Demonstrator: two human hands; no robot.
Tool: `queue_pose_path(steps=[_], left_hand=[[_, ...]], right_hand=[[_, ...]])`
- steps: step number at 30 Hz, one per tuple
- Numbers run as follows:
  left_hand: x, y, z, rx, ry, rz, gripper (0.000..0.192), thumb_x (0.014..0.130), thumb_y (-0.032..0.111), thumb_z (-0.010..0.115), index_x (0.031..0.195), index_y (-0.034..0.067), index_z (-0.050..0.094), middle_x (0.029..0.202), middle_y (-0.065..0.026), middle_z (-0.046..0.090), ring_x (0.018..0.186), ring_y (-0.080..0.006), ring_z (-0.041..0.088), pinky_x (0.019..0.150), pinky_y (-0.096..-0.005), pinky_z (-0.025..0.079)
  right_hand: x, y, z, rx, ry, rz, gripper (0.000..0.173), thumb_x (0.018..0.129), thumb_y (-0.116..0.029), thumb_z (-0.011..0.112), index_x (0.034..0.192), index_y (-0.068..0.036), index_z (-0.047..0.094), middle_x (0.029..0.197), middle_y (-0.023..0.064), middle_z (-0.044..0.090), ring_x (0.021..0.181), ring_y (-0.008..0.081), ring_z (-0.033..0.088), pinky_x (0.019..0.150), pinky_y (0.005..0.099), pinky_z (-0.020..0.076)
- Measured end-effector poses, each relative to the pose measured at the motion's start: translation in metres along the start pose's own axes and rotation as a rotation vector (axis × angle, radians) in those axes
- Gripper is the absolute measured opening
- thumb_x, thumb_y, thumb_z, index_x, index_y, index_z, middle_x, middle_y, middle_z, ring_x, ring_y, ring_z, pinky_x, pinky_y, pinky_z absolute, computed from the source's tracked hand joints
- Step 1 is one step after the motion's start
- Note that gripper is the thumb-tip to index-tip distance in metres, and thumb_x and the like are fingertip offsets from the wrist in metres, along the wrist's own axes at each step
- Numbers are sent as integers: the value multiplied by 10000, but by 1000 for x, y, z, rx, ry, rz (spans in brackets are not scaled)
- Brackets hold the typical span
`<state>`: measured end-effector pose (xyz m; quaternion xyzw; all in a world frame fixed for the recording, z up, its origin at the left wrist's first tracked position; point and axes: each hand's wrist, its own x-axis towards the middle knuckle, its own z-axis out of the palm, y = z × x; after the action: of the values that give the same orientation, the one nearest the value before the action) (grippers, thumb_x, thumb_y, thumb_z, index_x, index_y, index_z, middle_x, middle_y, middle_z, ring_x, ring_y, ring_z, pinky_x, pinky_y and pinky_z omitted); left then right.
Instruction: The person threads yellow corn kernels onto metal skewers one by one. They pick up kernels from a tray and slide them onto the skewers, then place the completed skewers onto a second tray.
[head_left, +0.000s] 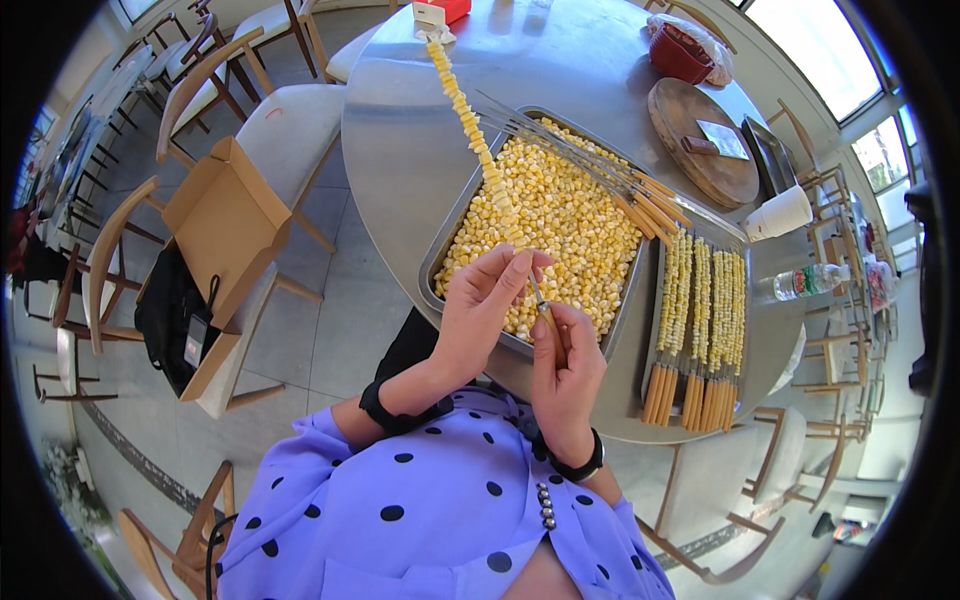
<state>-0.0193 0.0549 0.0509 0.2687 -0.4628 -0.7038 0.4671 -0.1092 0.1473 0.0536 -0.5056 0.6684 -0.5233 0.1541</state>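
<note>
My right hand (568, 367) grips the wooden handle of a metal skewer (480, 139), which is threaded with corn kernels and points away from me. The fingertips of my left hand (487, 296) pinch around the lower end of the kernel row; whether they hold a loose kernel is hidden. Beneath the skewer is a metal tray (430, 259) full of loose corn kernels (577, 217). Several bare skewers (577, 154) with wooden handles lie across its far right corner. To the right, a second tray (651, 375) holds several corn-filled skewers (701, 300), handles towards me.
Farther back on the round metal table (390, 172) are a round wooden board (675, 161) with a cleaver (720, 139), a dark tray (769, 154) and a red basket (679, 54). Paper cups (780, 214) and a plastic bottle (810, 281) lie at right. An open cardboard box (232, 210) rests on a chair at left.
</note>
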Motion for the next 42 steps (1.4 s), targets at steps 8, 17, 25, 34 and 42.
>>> queue_pose_path(steps=[8,17,25,34,42], left_hand=[[1,-6,-6,-138,-4,7,350,1068,264,499,1106,-15,706,850,41,617,718,-33,427,670,-221,384],[-8,-7,-7,-126,-40,-31,216,1017,200,604,1105,36,715,1001,-9,681,848,-53,531,782,-222,431],[-6,-6,-6,178,-82,-57,215,1023,184,594,1072,1,695,1021,-10,678,778,-28,488,731,-194,413],[-8,-21,-15,434,-171,16,185,1029,106,561,1010,-35,681,966,-35,637,782,-55,505,635,-200,384],[-5,-29,-21,519,-139,37,192,1035,112,556,993,-37,670,982,-43,648,817,-60,548,638,-187,401]], right_hand=[[3,1,0,14,-22,-22,188,1016,-115,589,1136,29,579,850,40,606,744,51,529,644,213,452],[2,-1,-1,26,-14,20,189,1019,-130,589,1132,22,589,866,46,612,749,70,551,653,234,470],[6,9,-5,60,29,-118,178,973,-80,611,1126,2,572,926,163,626,794,345,656,664,382,515],[-34,75,-159,-321,541,30,150,973,-99,634,1073,12,620,850,116,642,701,222,631,644,288,496],[-95,165,-302,-707,674,235,168,958,-143,666,1059,-11,686,888,117,655,774,223,636,679,320,513]])
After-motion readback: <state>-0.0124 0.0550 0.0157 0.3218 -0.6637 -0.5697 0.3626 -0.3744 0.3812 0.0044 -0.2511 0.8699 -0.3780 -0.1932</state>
